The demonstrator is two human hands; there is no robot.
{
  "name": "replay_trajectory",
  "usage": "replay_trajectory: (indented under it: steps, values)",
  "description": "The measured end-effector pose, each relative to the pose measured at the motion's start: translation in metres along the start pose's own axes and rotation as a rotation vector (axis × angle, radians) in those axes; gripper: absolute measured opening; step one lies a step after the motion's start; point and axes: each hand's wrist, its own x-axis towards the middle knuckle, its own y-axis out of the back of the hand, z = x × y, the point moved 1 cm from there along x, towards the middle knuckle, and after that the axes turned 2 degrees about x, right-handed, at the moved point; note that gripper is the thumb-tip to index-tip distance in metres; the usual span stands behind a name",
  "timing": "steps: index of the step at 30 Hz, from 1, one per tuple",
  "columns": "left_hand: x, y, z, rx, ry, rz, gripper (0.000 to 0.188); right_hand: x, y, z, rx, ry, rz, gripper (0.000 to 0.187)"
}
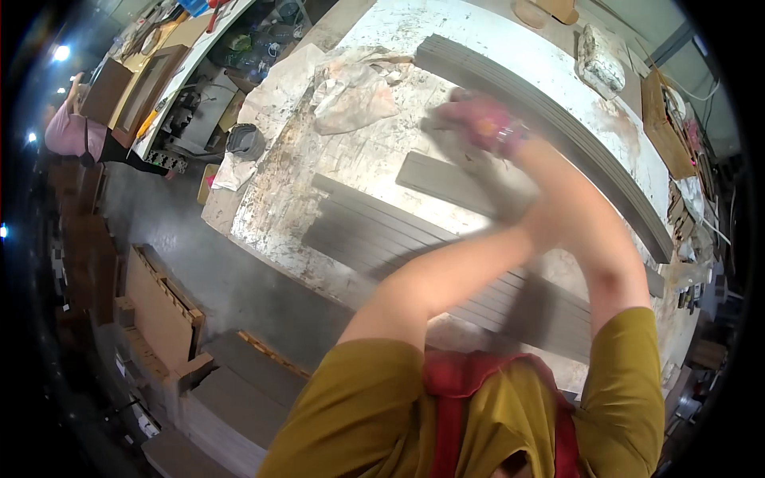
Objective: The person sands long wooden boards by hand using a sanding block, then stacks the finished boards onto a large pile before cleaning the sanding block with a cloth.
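Observation:
My right hand (483, 125), in a pinkish-red glove with a band at the wrist, is over the far middle of the worktable, beside a long stack of grey strips (550, 107). Motion smears its fingers, so I cannot tell whether it holds anything. My left forearm (470, 267) reaches across to the right and meets my right forearm, which hides the left hand. Beneath my arms a row of grey strips (374, 231) lies side by side. A separate short grey strip (438, 182) rests between that row and the stack.
A stained crumpled cloth (351, 99) and a dark cup-like container (245, 142) are on the worktable's left part. A wrapped white bundle (599, 62) lies at the far right. Cardboard and grey panels (159, 307) stand at lower left. Another person (76, 131) is at far left.

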Motion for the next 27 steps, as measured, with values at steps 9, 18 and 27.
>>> replay_trajectory:
  steps: [9,18,27]
  values:
    - [0.035,0.004,-0.029,0.529,0.071,-0.402,0.045,-0.08,0.032,0.038,0.537,-0.233,0.28,0.031]
    - [-0.002,0.029,-0.021,0.411,0.008,-0.409,0.048,0.011,-0.045,-0.069,0.037,0.328,-0.061,0.025]
    - [0.013,0.001,-0.028,-0.414,0.128,0.023,0.04,0.018,-0.011,0.001,-0.09,0.023,0.044,0.025]
